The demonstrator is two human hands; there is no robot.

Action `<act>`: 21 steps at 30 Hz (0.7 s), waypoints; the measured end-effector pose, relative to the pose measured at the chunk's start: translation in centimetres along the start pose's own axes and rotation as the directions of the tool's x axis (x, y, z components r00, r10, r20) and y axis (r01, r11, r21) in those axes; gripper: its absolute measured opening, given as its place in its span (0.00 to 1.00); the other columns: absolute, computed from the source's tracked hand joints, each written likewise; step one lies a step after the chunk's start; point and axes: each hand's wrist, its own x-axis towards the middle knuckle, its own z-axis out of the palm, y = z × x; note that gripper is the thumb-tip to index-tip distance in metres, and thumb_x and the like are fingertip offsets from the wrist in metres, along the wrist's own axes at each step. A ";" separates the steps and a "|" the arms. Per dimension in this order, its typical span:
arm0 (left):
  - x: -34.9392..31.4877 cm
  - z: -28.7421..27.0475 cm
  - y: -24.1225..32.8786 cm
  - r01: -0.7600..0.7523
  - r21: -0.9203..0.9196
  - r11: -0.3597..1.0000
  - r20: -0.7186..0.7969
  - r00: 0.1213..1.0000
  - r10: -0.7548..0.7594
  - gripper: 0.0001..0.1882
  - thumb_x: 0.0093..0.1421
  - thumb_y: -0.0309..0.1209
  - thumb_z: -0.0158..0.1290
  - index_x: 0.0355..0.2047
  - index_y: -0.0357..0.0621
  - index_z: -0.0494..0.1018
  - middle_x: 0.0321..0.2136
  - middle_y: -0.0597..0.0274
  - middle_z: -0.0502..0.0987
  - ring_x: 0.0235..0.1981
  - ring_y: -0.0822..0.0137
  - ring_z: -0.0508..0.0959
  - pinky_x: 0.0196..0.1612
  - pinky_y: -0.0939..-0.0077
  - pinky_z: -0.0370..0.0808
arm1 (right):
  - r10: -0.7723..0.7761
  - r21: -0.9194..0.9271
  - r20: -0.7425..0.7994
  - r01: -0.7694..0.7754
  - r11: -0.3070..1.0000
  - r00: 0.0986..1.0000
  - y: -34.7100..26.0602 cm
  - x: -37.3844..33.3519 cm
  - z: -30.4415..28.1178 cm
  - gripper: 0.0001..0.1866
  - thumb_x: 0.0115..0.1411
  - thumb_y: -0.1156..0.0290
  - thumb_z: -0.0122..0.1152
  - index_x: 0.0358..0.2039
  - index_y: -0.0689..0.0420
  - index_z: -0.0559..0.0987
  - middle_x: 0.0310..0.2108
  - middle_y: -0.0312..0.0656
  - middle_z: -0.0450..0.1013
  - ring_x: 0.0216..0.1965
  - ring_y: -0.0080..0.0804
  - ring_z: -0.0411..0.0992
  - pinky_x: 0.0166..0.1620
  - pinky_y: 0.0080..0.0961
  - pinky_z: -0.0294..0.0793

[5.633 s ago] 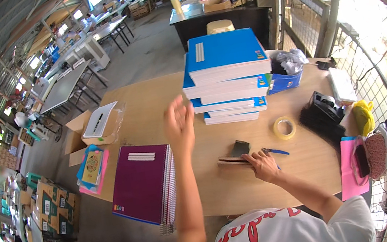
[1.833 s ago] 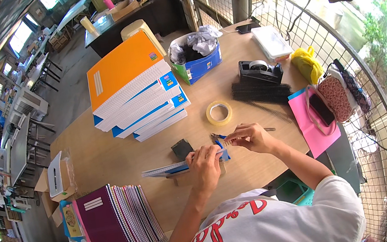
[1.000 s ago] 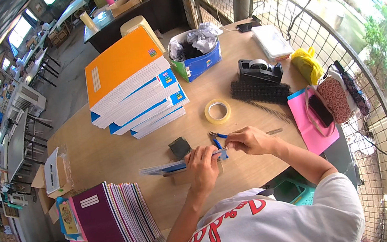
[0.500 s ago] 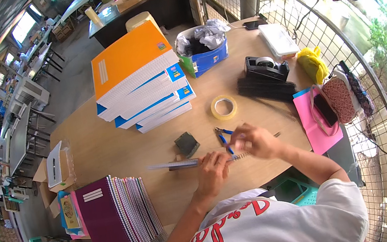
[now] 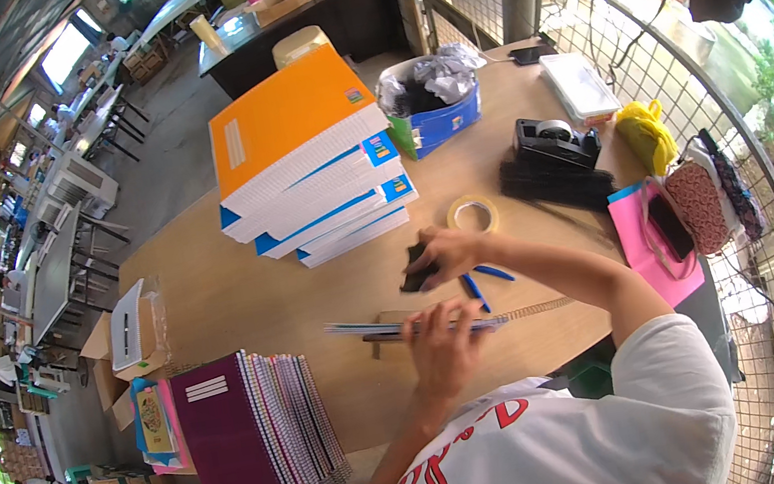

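My left hand (image 5: 445,336) grips a thin notebook (image 5: 375,328), seen nearly edge-on, standing low above the table. A wire spiral coil (image 5: 537,307) runs out to the right from the notebook's end. My right hand (image 5: 450,250), reaching across in front of me, is closed around a small dark block (image 5: 417,270), lifted just beyond the notebook. Blue-handled pliers (image 5: 478,292) lie on the table under my right forearm, their jaws hidden. Beyond my right wrist lies a roll of clear tape (image 5: 472,215).
Orange and blue notebooks (image 5: 289,136) are stacked high at the back; purple spiral notebooks (image 5: 227,432) stand at the near left. A box of crumpled paper (image 5: 441,124), a black tape dispenser (image 5: 554,143), a yellow bundle (image 5: 646,138) and a pink folder (image 5: 646,246) line the back and right.
My right hand has left the coil, moved left and picked the dark block up off the table. My left hand stays on the notebook. The whole view has shifted slightly.
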 end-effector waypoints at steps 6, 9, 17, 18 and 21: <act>-1.0 0.0 -2.0 0.001 -0.025 1.000 0.145 0.989 0.003 0.12 0.52 0.46 0.64 0.31 0.58 0.76 0.30 0.74 0.75 0.35 0.65 0.75 0.46 0.59 0.60 | -0.110 0.764 0.078 0.012 0.646 0.991 -2.9 -13.7 -2.9 0.29 0.59 0.47 0.60 0.50 0.58 0.83 0.38 0.54 0.77 0.42 0.41 0.73 0.51 0.32 0.68; -0.7 -0.1 -1.9 -0.027 -0.028 0.999 0.174 0.984 0.032 0.12 0.52 0.45 0.64 0.30 0.57 0.75 0.30 0.73 0.75 0.35 0.64 0.75 0.46 0.60 0.61 | 0.108 0.407 0.143 -0.158 0.900 0.984 -3.7 -14.7 -4.3 0.27 0.60 0.49 0.61 0.51 0.58 0.83 0.48 0.51 0.76 0.50 0.44 0.71 0.53 0.33 0.69; -0.9 0.1 -2.4 -0.032 -0.071 0.997 0.192 0.980 0.045 0.18 0.51 0.44 0.67 0.38 0.53 0.74 0.33 0.71 0.76 0.36 0.61 0.75 0.46 0.60 0.62 | -0.066 0.807 -0.009 0.046 0.589 0.998 -2.9 -13.4 -2.7 0.27 0.60 0.48 0.61 0.52 0.53 0.83 0.44 0.52 0.79 0.48 0.47 0.72 0.51 0.38 0.69; -1.0 0.1 -2.4 -0.030 -0.068 0.997 0.195 0.980 0.042 0.18 0.51 0.44 0.67 0.38 0.53 0.74 0.33 0.71 0.76 0.36 0.61 0.75 0.46 0.60 0.62 | -0.028 0.621 0.074 -0.024 0.783 0.997 -3.2 -13.0 -2.6 0.27 0.58 0.46 0.62 0.48 0.54 0.84 0.43 0.52 0.79 0.46 0.46 0.73 0.49 0.38 0.70; -0.6 0.0 -2.4 -0.009 -0.169 0.986 0.131 0.991 0.031 0.27 0.51 0.44 0.67 0.47 0.51 0.70 0.40 0.65 0.75 0.42 0.58 0.75 0.47 0.58 0.64 | 0.107 0.003 0.003 -0.107 0.994 0.994 -2.5 -12.7 -1.9 0.27 0.57 0.45 0.62 0.45 0.53 0.86 0.42 0.49 0.80 0.44 0.44 0.74 0.47 0.36 0.71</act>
